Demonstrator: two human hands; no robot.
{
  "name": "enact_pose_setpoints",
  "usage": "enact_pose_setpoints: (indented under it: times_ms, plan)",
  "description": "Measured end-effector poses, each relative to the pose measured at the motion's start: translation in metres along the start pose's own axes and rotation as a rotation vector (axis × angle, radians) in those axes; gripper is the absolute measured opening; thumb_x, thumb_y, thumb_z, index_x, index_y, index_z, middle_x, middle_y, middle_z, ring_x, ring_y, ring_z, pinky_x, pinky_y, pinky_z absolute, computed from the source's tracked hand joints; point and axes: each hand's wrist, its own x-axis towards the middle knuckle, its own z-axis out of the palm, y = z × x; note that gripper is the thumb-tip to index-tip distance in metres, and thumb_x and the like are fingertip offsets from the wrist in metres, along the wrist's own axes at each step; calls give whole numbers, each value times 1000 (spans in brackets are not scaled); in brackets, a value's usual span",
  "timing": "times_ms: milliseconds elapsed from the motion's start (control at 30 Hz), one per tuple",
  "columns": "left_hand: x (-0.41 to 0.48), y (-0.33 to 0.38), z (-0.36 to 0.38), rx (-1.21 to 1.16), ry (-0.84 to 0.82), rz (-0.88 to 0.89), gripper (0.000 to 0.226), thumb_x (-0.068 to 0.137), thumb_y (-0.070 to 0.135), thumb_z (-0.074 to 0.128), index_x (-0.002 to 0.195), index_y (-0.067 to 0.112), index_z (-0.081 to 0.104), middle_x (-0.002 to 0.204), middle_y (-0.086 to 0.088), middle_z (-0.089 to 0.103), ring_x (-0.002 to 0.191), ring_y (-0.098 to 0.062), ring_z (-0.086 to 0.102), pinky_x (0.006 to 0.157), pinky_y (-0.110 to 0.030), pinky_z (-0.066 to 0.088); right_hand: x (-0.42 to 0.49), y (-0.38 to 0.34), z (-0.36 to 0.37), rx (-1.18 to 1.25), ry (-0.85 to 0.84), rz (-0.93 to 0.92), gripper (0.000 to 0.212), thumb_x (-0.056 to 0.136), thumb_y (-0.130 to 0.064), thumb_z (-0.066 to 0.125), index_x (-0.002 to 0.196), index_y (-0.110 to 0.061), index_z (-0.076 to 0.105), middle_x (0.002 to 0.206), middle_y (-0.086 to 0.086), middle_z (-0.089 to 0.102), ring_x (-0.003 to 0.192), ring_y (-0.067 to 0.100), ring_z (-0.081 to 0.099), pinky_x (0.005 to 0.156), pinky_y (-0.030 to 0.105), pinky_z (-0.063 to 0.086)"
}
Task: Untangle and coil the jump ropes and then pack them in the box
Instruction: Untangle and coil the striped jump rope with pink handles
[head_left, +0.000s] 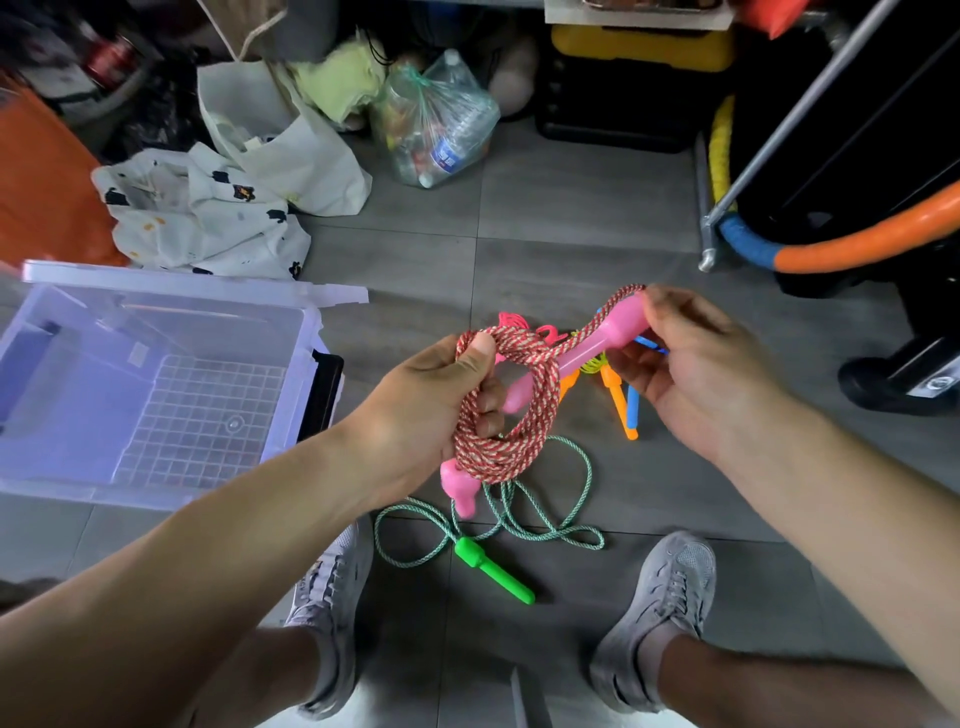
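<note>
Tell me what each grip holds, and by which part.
The left grip holds the pink rope by its coil; the right grip pinches that rope's handle at its thick end.

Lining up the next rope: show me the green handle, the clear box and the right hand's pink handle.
green handle (493, 570), head view, middle of shaft
clear box (197, 415), head view, bare gridded bottom
pink handle (619, 322), head view, thick end

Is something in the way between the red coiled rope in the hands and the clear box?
Nothing visible. The left hand holds the red rope coil beside the clear box, whose top is open.
</note>
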Motion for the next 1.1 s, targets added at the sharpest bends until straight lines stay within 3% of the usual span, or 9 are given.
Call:
enact_pose_setpoints:
  times_ms: [233, 367, 500, 600, 700, 833, 967, 1033, 1100]
  plan:
    - [-2, -7, 0, 331, 93, 67, 30, 102, 44, 49, 81, 29, 64, 71, 3, 66, 66, -33, 53, 63, -39, 42, -2, 4, 2, -65, -101, 4, 8, 98, -16, 58, 93, -14, 64, 80, 3, 70, 62, 14, 65, 55, 25, 56]
    - [-2, -10, 4, 320, 79, 63, 32, 102, 41, 47, 101, 15, 65, 81, -5, 68, 78, -22, 62, 77, -40, 50, -13, 18, 6, -119, -350, 104, 18, 99, -16, 54, 109, -8, 67, 98, 14, 71, 74, 19, 67, 62, 28, 59]
    - [1, -10, 0, 266, 49, 74, 43, 97, 49, 52, 112, 11, 64, 104, -19, 72, 102, -35, 69, 99, -52, 51, -18, 24, 5, -171, -442, 140, 30, 101, -11, 51, 128, 0, 60, 109, 21, 65, 86, 28, 66, 71, 36, 59]
    - [-1, -9, 2, 283, 48, 63, 34, 103, 41, 46, 104, 12, 64, 87, 3, 74, 84, -18, 69, 85, -37, 51, -21, 28, 8, -135, -411, 136, 32, 97, -6, 54, 127, 4, 59, 104, 19, 67, 85, 29, 65, 73, 37, 56]
    - [-1, -10, 4, 391, 33, 85, 38, 104, 42, 45, 113, 9, 62, 101, -12, 73, 91, -33, 69, 88, -47, 56, -23, 30, 9, -115, -443, 140, 34, 90, -3, 60, 124, 3, 62, 106, 20, 69, 89, 26, 66, 75, 35, 58]
    - [-1, -10, 1, 318, -1, 70, 38, 101, 46, 51, 93, 10, 58, 79, -3, 61, 68, -25, 52, 67, -40, 41, -16, 30, 10, -206, -259, -2, 10, 96, -8, 60, 97, -10, 70, 92, 11, 72, 80, 21, 65, 72, 36, 53]
    - [-2, -10, 1, 229, -37, 41, 41, 94, 49, 56, 90, 9, 60, 84, -7, 58, 71, -19, 54, 68, -34, 45, -3, 16, 7, -147, -38, -92, 10, 98, -14, 60, 90, -17, 66, 85, 6, 69, 73, 19, 65, 65, 31, 58]
    - [0, -8, 1, 144, -39, 6, 48, 92, 46, 57, 104, -1, 61, 97, -17, 59, 85, -26, 57, 83, -47, 50, 2, 9, 3, -139, 1, -135, 11, 98, -14, 60, 90, -17, 65, 87, 6, 68, 72, 19, 66, 62, 29, 59]
    - [0, -5, 1, 37, -11, -26, 40, 96, 40, 59, 99, 0, 59, 103, -20, 52, 86, -29, 54, 80, -46, 52, 4, 5, 0, -150, -40, -167, 10, 98, -11, 58, 92, -16, 64, 90, 11, 69, 77, 23, 70, 67, 30, 61]
